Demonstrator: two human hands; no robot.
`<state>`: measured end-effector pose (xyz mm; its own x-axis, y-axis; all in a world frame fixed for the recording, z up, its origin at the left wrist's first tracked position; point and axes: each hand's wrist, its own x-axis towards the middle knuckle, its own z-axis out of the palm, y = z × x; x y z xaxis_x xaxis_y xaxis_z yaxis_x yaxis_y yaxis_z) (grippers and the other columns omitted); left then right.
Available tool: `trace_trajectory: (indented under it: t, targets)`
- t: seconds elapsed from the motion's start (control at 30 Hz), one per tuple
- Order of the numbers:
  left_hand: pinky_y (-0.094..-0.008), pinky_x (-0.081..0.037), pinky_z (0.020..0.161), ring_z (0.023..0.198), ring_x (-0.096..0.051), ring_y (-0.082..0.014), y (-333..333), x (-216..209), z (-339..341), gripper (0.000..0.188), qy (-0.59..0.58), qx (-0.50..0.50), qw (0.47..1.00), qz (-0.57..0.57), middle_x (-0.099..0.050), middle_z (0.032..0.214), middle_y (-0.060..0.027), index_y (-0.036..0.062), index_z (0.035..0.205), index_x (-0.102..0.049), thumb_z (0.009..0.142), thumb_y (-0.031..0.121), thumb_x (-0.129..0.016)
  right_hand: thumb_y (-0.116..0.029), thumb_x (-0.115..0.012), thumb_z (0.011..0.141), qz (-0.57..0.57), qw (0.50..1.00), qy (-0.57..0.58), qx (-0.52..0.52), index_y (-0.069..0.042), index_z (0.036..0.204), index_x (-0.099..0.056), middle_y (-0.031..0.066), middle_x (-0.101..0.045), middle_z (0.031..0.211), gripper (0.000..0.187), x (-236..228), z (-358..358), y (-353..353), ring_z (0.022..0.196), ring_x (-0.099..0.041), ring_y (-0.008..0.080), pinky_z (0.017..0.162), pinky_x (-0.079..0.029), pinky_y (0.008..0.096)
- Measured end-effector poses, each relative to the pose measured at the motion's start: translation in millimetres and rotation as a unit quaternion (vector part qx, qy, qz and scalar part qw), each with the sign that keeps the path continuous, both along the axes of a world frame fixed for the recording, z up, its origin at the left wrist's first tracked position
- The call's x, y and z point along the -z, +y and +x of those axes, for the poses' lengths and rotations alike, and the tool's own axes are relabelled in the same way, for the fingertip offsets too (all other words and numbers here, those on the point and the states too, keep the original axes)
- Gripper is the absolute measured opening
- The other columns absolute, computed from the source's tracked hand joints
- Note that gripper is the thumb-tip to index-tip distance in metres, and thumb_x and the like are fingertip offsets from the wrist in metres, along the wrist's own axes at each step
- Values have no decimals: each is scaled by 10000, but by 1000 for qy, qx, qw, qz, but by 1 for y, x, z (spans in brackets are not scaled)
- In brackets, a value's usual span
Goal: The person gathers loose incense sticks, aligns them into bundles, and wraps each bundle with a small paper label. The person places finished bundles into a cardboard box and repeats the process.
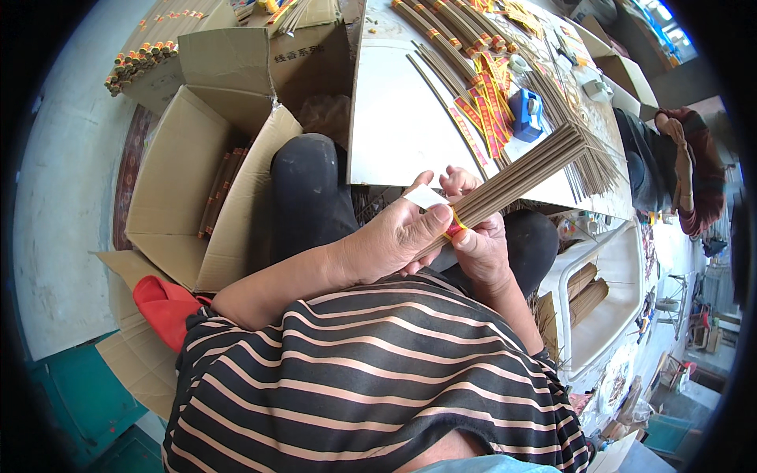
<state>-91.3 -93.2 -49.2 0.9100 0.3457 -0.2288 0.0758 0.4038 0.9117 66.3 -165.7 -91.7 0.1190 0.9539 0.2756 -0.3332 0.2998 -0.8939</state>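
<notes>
A bundle of thin brown incense sticks (524, 169) is held slanting in front of me, its far end over the white table. Round its near end runs a red and yellow paper band (455, 226), whose white-backed end (426, 196) sticks up loose. My left hand (398, 229) is closed on the bundle's near end, thumb pressed by the band. From the other side my right hand (482, 243) closes round the sticks, its thumb against the band; some of its fingers are hidden behind the bundle.
On the white table (386, 118) lie red and yellow paper bands (490, 106), a blue tape dispenser (526, 115), loose sticks (591, 169) and banded bundles (457, 27). An open cardboard box (169, 197) with bundles stands left; a white tub (623, 292) stands right. Another person (694, 165) is at far right.
</notes>
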Motion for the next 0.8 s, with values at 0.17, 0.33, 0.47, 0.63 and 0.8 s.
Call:
trace_trajectory:
  t: [0.17, 0.33, 0.47, 0.63, 0.8]
  targets:
    - [-138, -358, 458, 486, -411, -36, 4, 4, 1, 628, 3, 51, 997, -52, -462, 633, 4, 7, 1127, -405, 873, 581, -381, -256, -781, 645, -4, 1000, 20, -20, -17, 945, -669, 90, -445, 1294, 400, -4, 2, 6, 1335, -210, 224, 1100, -75, 432]
    - [-132, -360, 452, 465, -426, -35, 3, 0, 5, 535, -8, 56, 995, -81, -474, 594, 3, 54, 818, -531, 870, 571, -403, -270, -813, 579, -66, 991, 72, -89, 33, 1087, -595, 109, -428, 1311, 631, -8, 8, 5, 1231, -395, 228, 1093, -154, 401]
    - [-138, -360, 452, 472, -414, -39, 8, 2, 7, 518, 7, 16, 998, -67, -467, 593, 0, 48, 828, -526, 901, 537, -372, -223, -764, 685, -87, 996, -3, 8, 47, 1097, -585, 83, -461, 1243, 524, -14, 7, 1, 1080, -482, 173, 921, -391, 338]
    - [-157, -345, 445, 477, -400, -48, 11, 4, 10, 486, 51, -56, 997, 8, -450, 576, -2, 16, 895, -535, 947, 461, -349, -185, -695, 757, -226, 970, -19, 90, 29, 1056, -542, 29, -585, 794, 398, -46, 1, 6, 743, -568, 101, 691, -453, 227]
    - [-208, -410, 497, 513, -477, -104, 11, 3, 13, 514, 90, -54, 979, 176, -490, 574, -41, 3, 811, -544, 954, 449, -332, -140, -642, 785, -239, 965, -65, 88, 41, 981, -485, 106, -609, 872, 310, -49, 4, 8, 766, -584, 132, 704, -485, 265]
